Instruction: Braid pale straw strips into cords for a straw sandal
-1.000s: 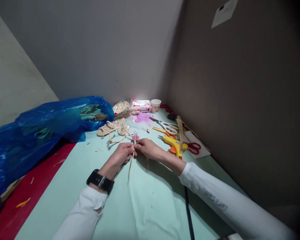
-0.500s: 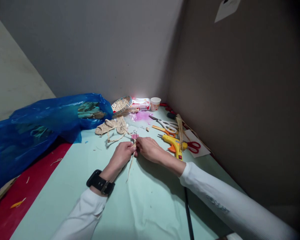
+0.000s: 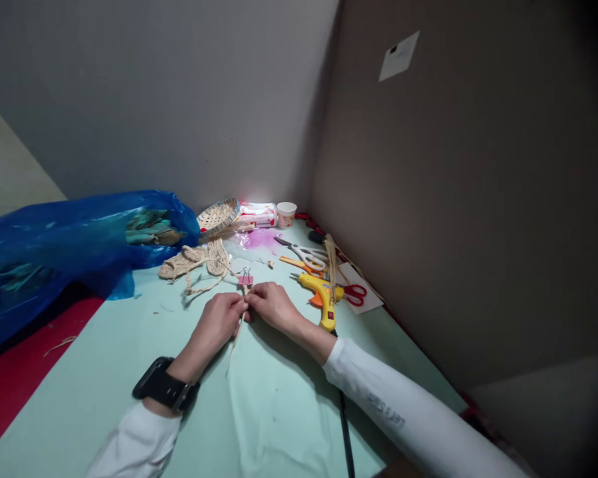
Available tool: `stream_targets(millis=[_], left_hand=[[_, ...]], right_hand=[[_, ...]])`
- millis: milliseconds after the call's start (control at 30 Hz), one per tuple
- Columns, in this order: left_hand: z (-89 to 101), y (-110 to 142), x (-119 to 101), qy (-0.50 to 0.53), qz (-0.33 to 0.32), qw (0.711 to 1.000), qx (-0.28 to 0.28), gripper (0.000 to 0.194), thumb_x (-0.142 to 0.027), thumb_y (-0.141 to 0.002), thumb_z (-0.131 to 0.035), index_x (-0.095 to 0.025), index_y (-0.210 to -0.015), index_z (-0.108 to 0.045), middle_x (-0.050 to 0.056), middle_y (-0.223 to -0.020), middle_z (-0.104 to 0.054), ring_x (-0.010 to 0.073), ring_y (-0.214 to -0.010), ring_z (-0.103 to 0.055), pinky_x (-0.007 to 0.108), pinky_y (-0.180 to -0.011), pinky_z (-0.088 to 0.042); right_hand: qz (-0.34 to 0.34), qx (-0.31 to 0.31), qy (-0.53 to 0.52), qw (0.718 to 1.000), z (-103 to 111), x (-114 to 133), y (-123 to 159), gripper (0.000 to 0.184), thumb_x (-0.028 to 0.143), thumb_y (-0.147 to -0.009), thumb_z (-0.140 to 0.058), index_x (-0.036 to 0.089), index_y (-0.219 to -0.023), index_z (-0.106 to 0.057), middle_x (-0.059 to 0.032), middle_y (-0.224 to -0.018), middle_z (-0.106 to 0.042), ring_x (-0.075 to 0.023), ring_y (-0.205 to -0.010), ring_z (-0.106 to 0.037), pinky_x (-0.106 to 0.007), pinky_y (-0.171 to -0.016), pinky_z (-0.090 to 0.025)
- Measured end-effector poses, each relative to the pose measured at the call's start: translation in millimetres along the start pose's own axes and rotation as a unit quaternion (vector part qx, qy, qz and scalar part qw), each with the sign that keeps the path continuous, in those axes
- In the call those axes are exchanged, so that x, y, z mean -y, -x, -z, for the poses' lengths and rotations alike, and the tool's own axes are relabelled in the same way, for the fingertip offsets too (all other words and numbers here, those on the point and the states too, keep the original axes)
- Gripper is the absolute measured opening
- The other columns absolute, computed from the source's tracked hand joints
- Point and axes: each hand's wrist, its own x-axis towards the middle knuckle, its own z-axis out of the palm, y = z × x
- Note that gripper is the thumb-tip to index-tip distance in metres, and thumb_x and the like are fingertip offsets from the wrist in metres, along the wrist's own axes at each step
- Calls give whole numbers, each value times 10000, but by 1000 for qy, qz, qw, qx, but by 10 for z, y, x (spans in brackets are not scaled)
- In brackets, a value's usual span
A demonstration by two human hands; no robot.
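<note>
My left hand (image 3: 220,315) and my right hand (image 3: 273,304) meet fingertip to fingertip around a thin pale braided cord (image 3: 245,289), both pinching it. Just beyond my fingers a pink binder clip (image 3: 246,279) is clamped on the cord. Loose fibre strands (image 3: 235,345) trail from my grip toward me over the green cloth. Behind the clip the cord leads toward a coiled bundle of braid (image 3: 216,259) on the left. My fingers hide the exact spot where the strands cross.
A blue plastic bag (image 3: 80,232) of dried leaves lies at left, by a woven basket (image 3: 218,216). A paper cup (image 3: 286,214) stands at the back. To the right lie white-handled scissors (image 3: 309,254), a yellow glue gun (image 3: 323,295) and red-handled scissors (image 3: 355,294).
The whole view has shifted, so things sit further left and slightly lower. My hands stay on the cord, with the fingertips now closer together and a little below the clip.
</note>
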Motion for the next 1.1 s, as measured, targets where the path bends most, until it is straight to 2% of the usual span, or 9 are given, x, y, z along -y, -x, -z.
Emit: stream_targets(millis=[267, 433, 700, 800, 900, 933, 1000, 1033, 1100], left_hand=[[56, 94, -141, -253, -36, 964, -76, 260, -286, -823, -466, -205, -602, -578, 88, -673, -626, 243, -718, -545, 301, -626, -273], [41, 147, -172, -334, -10, 941, -57, 279, -261, -870, -385, -205, -688, -589, 88, -699, -657, 240, -720, -578, 302, -627, -296], [-263, 314, -279, -410, 11, 911, -48, 338, -207, -913, -289, -157, -928, -623, 145, -792, -702, 275, -724, -631, 325, -587, -281], [-244, 383, -371, -429, -1, 903, -28, 332, -216, -914, -303, -146, -965, -624, 144, -795, -705, 277, -687, -627, 330, -574, -271], [-34, 388, -429, -373, -12, 928, 20, 342, -355, -900, -392, -184, -754, -649, 93, -707, -688, 249, -667, -600, 315, -580, -305], [53, 363, -423, -318, -2, 948, -3, 378, -403, -893, -405, -191, -693, -646, 78, -682, -676, 232, -659, -588, 307, -584, -321], [190, 272, -362, -186, 12, 974, -125, 292, -373, -863, -470, -188, -723, -647, 54, -722, -670, 176, -628, -562, 278, -586, -344], [225, 211, -312, -87, 21, 988, -125, 190, -324, -827, -525, -185, -782, -646, 32, -705, -653, 141, -567, -526, 254, -543, -331], [218, 82, -197, 70, 67, 995, -36, 137, -290, -784, -564, -169, -808, -624, -17, -533, -548, 111, -442, -445, 231, -460, -313]], right_hand=[[-31, -64, -61, 996, -65, -24, 15, 205, 173, -770, -509, 149, -680, -692, -24, -617, -671, -127, -621, -567, -209, -607, -368], [-40, -56, -125, 990, -62, -7, 29, 226, 170, -766, -517, 149, -617, -685, -2, -518, -619, -110, -554, -540, -200, -599, -377], [-80, -29, -248, 965, -73, -39, 5, 209, 212, -760, -528, 126, -633, -669, 21, -456, -546, -76, -415, -437, -193, -458, -332], [-94, -22, -285, 953, -82, -48, -16, 179, 211, -738, -552, 117, -627, -658, 27, -440, -520, -70, -399, -407, -194, -425, -297], [-105, -18, -313, 944, -77, -55, -37, 157, 186, -716, -563, 116, -603, -646, 33, -434, -504, -60, -393, -369, -197, -420, -271], [-107, -15, -321, 941, -73, -57, -42, 155, 174, -712, -561, 114, -592, -640, 32, -438, -505, -56, -393, -358, -198, -421, -262], [-111, -7, -336, 935, -65, -57, -49, 154, 150, -710, -550, 113, -580, -624, 26, -451, -513, -51, -396, -340, -200, -420, -243], [-112, -1, -344, 932, -59, -55, -51, 157, 142, -715, -541, 114, -579, -614, 23, -460, -518, -49, -396, -330, -202, -417, -230], [-115, 15, -358, 927, -44, -46, -47, 162, 130, -728, -517, 119, -584, -591, 20, -471, -518, -49, -392, -309, -207, -409, -206]])
